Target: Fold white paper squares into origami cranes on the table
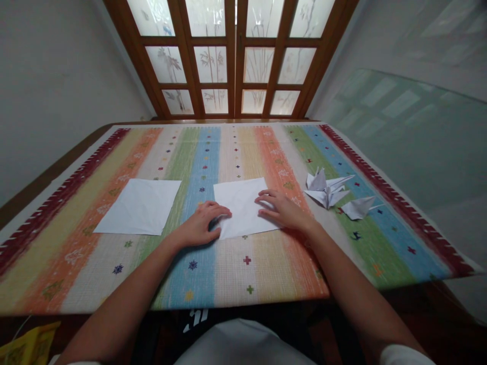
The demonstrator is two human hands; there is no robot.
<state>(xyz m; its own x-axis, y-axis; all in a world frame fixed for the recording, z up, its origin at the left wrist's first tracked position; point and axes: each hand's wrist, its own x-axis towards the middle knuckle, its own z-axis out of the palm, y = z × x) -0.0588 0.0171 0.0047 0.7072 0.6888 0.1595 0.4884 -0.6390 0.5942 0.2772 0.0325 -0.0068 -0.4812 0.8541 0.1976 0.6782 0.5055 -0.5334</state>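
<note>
A white square sheet of paper (241, 203) lies flat on the striped tablecloth in front of me. My left hand (203, 223) rests at its left edge, with the fingertips on the paper and the thumb apart from them. On the right part of the same sheet lies my right hand (279, 208), its fingers spread. Neither hand grips anything. Farther left is a second stretch of white paper (139, 208), also flat and unfolded. Folded paper cranes (327, 190) sit in a cluster to the right of my right hand, with one more paper crane (357, 207) beside them.
The tablecloth (249, 274) has coloured stripes and small printed figures. Wooden doors with glass panes (236, 61) stand beyond the table's far edge. A glass panel (411, 132) leans along the right wall. Something yellow (30, 344) shows at the lower left, below the table.
</note>
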